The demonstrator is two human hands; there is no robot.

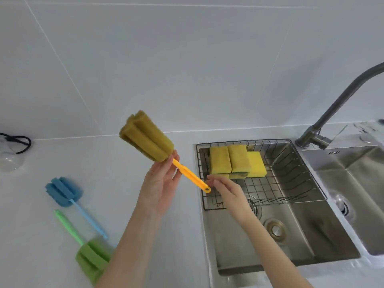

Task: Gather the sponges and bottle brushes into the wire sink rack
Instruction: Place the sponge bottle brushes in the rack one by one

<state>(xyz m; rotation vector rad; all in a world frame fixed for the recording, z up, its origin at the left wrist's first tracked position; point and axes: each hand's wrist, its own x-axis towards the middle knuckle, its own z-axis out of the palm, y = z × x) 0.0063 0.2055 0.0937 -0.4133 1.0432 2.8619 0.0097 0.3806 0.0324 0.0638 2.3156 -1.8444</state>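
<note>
With sponges already in the wire rack, the left hand grips the yellow brush mid-air at its nine o'clock, the right hand open by the handle tip, ready, I judge, to guide it in; blue brush and green brush wait on the table.

Yellow sponges (blue brush, green brush).

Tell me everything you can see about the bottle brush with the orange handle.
The bottle brush with the orange plastic handle has a ribbed, olive-yellow foam head and a flat handle ending in a hanging hole. It is held in the air, tilted, head up and to the left, above the counter edge beside the wire sink rack. The left hand grips it just below the head; the right hand fingertips are at the handle's end.
</note>
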